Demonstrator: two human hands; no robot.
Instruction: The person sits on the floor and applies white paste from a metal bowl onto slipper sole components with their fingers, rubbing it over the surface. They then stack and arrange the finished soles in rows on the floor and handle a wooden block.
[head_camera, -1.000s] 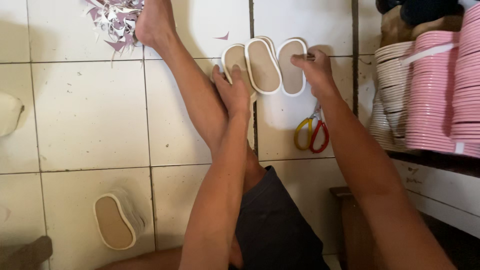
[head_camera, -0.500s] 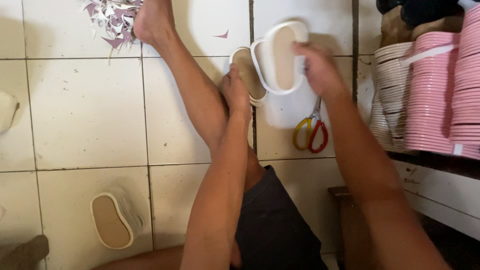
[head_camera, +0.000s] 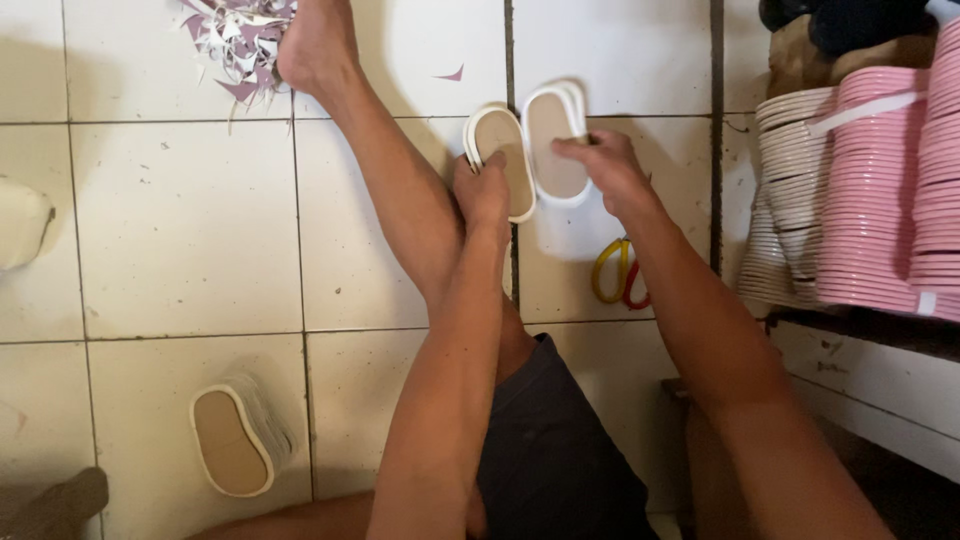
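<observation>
Nearest you, at six o'clock, your dark shorts covered the thigh, and both forearms ran up from there toward twelve. At about eight o'clock a low stack of tan soles with white rims stood alone on the tiled floor, well apart from your hands. Your bare leg stretched from the middle up to eleven o'clock, just beside your left arm. At about two o'clock from the shorts, yellow- and red-handled scissors lay on the tile, partly hidden under your right forearm. Farther up, near twelve o'clock, your left hand was closed on the lower edge of the left sole, a tan oval with a white rim, which lay on the floor with other soles stacked beneath it. Just beside it, your right hand pinched the right sole by its side, fingers narrowed around it; whether it was clear of the floor I could not tell. At three o'clock pink and cream soles stood packed in rows on a shelf. Farthest off, at eleven o'clock, paper scraps lay heaped by your foot.
</observation>
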